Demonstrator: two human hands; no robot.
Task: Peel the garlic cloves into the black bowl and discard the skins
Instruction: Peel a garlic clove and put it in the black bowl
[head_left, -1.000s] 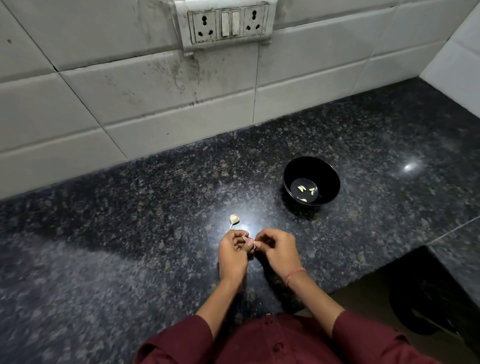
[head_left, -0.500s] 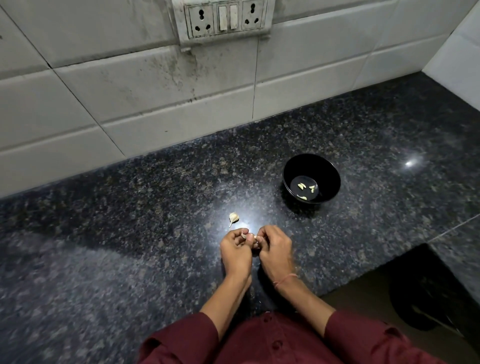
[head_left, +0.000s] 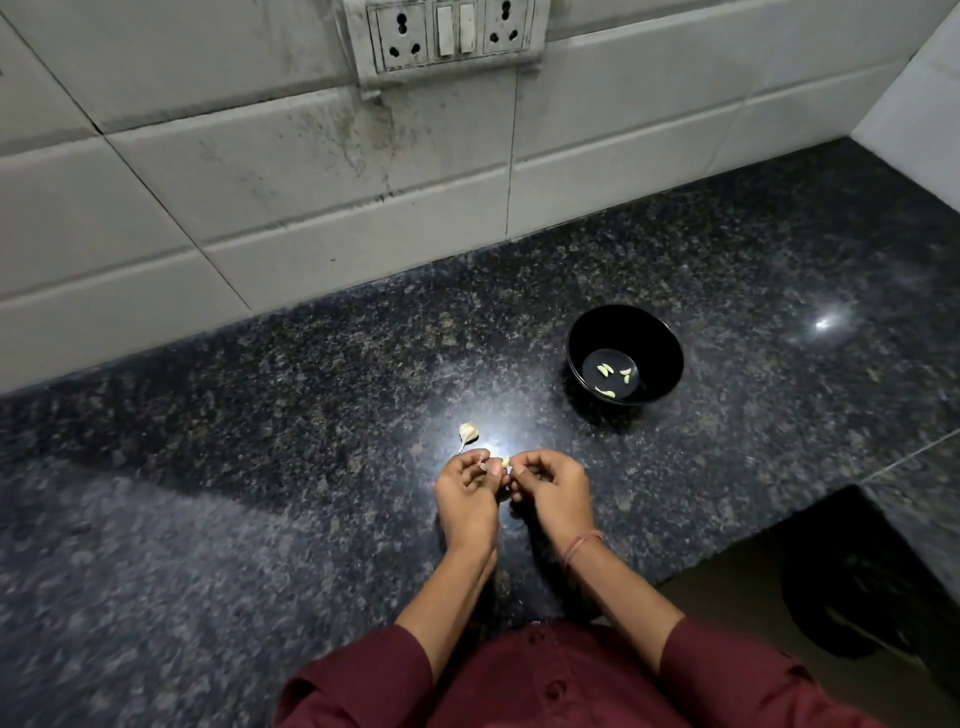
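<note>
Dark speckled granite counter (head_left: 260, 493) takes up most of the view, backed by a white tiled wall (head_left: 218, 197) that's pretty grimy under the socket-and-switch plate (head_left: 449, 34) at the far end. Overhead light bounces off the stone in a bright patch right by the hands.

Both hands are together near the front edge of the counter, fingertips almost touching. The left hand (head_left: 465, 499) and right hand (head_left: 553, 491) each have their fingers curled in and are pinching the same small garlic clove (head_left: 505, 461) between them, just above the stone. A pale bit of skin shows at the right fingertips, though it's too small to say how much peel is on the clove. A thin red thread bracelet (head_left: 582, 545) sits on the right wrist, and maroon sleeves (head_left: 374, 680) are pushed up both forearms.

Just beyond the left hand, an unpeeled clove (head_left: 467, 434) with a little papery tail lies on the counter, apart from the fingers.

The black bowl (head_left: 654, 332) stands upright further back and to the right, well apart from the hands. A few peeled cloves (head_left: 604, 370) lie loose on its bottom.

Low on the right, past the counter edge, something dark and round (head_left: 852, 597) sits on the floor; can't tell what it is.
</note>
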